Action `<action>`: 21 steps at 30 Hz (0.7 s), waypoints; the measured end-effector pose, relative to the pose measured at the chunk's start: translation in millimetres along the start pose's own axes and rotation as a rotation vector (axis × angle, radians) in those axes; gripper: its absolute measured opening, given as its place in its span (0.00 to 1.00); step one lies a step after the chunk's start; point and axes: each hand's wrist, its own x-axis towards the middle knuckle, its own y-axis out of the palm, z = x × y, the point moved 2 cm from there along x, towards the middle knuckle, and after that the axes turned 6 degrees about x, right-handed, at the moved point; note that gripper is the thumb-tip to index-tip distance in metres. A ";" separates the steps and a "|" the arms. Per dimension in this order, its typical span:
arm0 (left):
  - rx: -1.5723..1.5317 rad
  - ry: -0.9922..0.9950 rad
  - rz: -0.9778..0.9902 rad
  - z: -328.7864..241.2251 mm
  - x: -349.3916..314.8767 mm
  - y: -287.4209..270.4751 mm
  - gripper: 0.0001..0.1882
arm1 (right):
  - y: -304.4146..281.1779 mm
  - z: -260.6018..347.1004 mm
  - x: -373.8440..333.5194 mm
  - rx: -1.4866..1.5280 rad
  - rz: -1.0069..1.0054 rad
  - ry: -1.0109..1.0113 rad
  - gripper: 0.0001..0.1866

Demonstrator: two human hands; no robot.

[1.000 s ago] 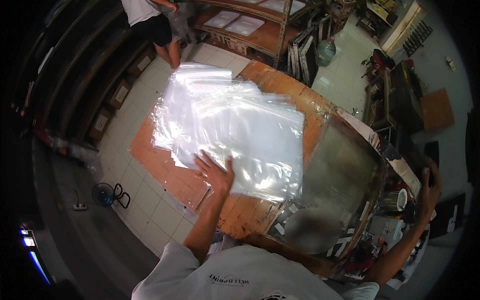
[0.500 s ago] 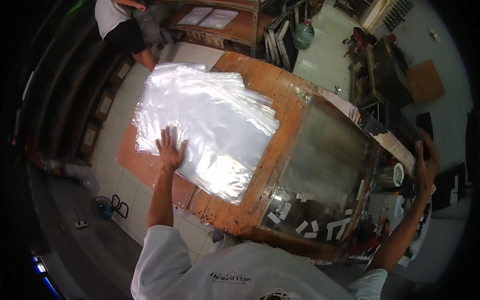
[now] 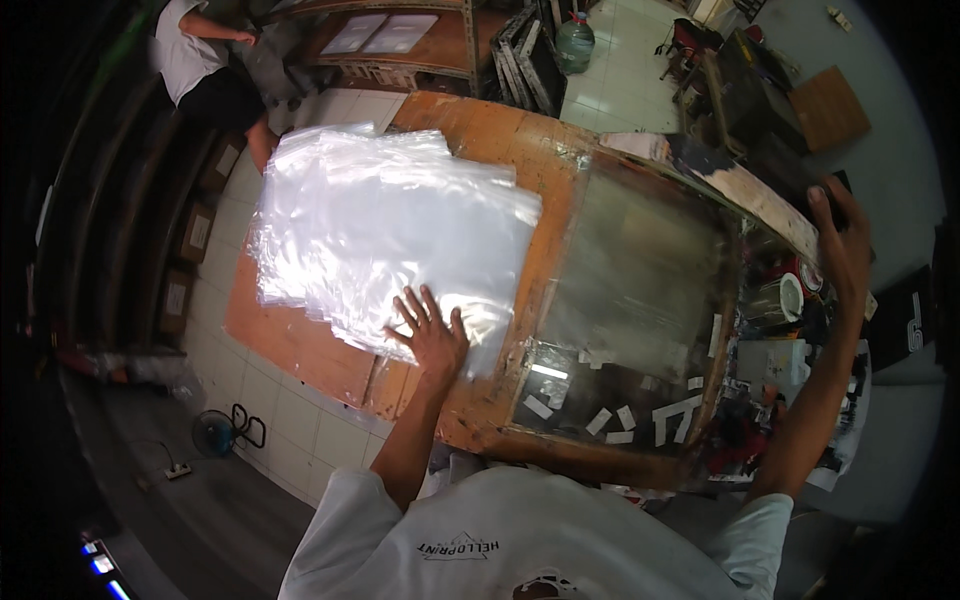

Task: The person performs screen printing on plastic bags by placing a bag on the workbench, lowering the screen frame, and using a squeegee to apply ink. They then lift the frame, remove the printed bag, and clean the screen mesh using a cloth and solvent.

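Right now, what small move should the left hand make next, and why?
Probably pinch the near edge of the top plastic sheet with the left hand: the hand lies open and spread over the sheets near that edge, gripping nothing, and the clear sheets lie overlapping and unevenly staggered on the wooden table, so catching just one may take care.

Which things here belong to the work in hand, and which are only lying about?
In use, it seems:
left hand, spread on the clear plastic sheets
right hand, at the long frame edge
wooden table, under the sheets

Apparently lying about:
fan
large water bottle
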 end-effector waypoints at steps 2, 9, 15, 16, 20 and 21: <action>-0.113 -0.031 0.000 -33.1 11.3 -5.3 0.41 | -1.6 6.4 5.0 0.067 0.032 -0.031 0.36; -0.254 0.222 -0.170 -76.9 -0.6 -23.7 0.36 | -0.8 11.9 17.4 -0.018 0.039 -0.089 0.39; -0.206 0.612 -0.077 -179.0 -98.7 -4.5 0.29 | -2.7 9.3 44.3 0.037 -0.036 -0.301 0.39; -0.235 0.636 -0.077 -188.0 -103.1 -3.3 0.28 | -2.9 12.7 43.7 0.061 -0.062 -0.347 0.38; -0.208 0.510 -0.166 -213.9 -79.7 5.7 0.31 | -36.2 43.9 40.1 0.002 0.196 -0.132 0.33; -0.162 0.471 -0.172 -223.5 -76.2 9.8 0.32 | -39.8 39.4 40.5 0.034 0.214 -0.147 0.34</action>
